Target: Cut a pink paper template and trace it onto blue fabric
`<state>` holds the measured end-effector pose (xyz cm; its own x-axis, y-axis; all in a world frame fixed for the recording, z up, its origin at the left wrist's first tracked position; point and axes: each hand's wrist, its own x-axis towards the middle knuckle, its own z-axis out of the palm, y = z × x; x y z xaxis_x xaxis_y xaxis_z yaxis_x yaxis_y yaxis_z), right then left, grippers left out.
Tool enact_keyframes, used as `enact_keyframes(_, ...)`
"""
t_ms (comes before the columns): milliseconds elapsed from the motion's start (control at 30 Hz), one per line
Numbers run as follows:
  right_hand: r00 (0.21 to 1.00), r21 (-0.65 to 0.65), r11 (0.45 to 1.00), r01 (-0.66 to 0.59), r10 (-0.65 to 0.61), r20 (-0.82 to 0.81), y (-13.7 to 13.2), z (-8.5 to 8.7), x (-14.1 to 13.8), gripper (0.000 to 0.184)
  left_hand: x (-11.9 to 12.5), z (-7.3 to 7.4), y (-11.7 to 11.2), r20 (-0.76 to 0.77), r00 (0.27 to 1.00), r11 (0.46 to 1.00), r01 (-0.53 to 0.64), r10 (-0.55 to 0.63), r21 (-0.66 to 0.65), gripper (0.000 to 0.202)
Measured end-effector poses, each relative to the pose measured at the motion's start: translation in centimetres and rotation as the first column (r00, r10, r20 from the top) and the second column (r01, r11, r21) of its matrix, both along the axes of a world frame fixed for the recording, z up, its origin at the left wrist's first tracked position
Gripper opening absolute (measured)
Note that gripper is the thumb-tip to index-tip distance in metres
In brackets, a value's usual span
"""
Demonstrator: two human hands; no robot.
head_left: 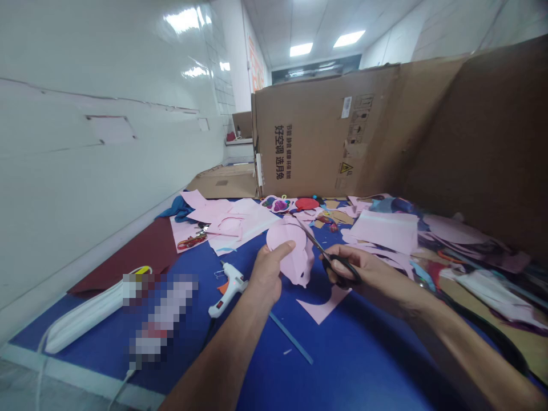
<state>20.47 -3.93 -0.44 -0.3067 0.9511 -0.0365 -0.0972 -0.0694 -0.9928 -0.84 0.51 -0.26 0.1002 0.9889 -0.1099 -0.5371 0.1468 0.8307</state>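
My left hand (268,274) pinches a pink paper cutout (289,242) with a rounded, wavy outline, its thumb lying on top. My right hand (363,274) grips a pair of black-handled scissors (319,245), whose blades reach up and left across the right side of the cutout. Whether the blades are parted is hard to make out. Below the cutout, a pink paper offcut (319,311) with a curved notch lies on the blue tabletop (274,382). Beside my left wrist rests a white glue gun (228,291) with an orange trigger.
A large cardboard box (321,137) stands behind the work. Pink sheets (244,220) and paper scraps (381,228) spread across the back and right. A blue glue stick (291,337) lies in front. At left are a white power strip (94,319), a blurred object (165,314) and maroon sheet (128,257).
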Motion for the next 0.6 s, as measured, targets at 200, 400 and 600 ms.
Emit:
enact_keyframes(200, 0.999, 0.023, 0.999, -0.027, 0.027, 0.018, 0.2, -0.2, 0.7, 0.059, 0.0, 0.0, 0.0, 0.011, 1.0, 1.0, 0.01, -0.01, -0.003, 0.047)
enact_keyframes(400, 0.995, 0.044, 0.997, -0.063, 0.059, 0.084, 0.2, -0.1, 1.3, 0.053, -0.1, 0.0, 0.1, 0.006, 1.0, 1.0, 0.015, -0.015, -0.001, 0.044)
enact_keyframes(600, 0.984, 0.046, 0.993, -0.109, 0.101, 0.15, 0.3, -0.1, 2.1, 0.052, -0.3, 0.1, 0.1, 0.021, 1.0, 1.0, 0.022, -0.022, -0.01, 0.045)
